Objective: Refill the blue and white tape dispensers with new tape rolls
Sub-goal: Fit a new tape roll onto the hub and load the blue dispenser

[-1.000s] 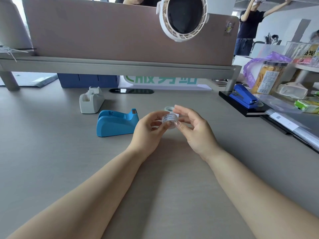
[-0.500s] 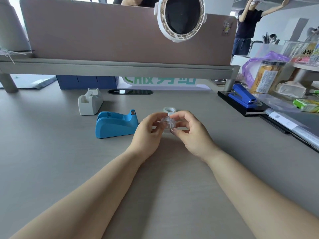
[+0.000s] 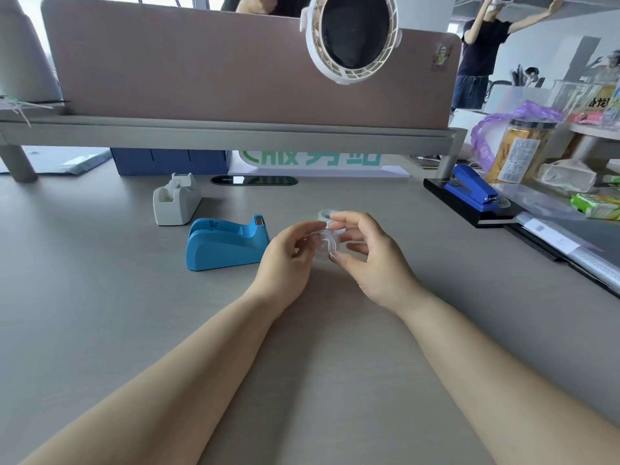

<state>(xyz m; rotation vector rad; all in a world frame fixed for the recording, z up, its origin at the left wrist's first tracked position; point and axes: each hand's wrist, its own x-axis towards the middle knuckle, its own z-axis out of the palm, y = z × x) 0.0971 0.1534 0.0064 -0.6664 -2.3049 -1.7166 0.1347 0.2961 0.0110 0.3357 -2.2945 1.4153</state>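
My left hand (image 3: 285,260) and right hand (image 3: 372,260) both pinch a clear tape roll (image 3: 322,245) above the desk (image 3: 100,313). Second roll (image 3: 324,214) lies just behind. Blue dispenser (image 3: 226,243) sits left; white dispenser (image 3: 176,201) beyond it.

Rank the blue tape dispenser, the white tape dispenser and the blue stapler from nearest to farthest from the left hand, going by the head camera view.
1. Blue tape dispenser: just to the left of the left hand, close beside it.
2. White tape dispenser: farther back and left, behind the blue one.
3. Blue stapler: far right, across the desk past the right hand.
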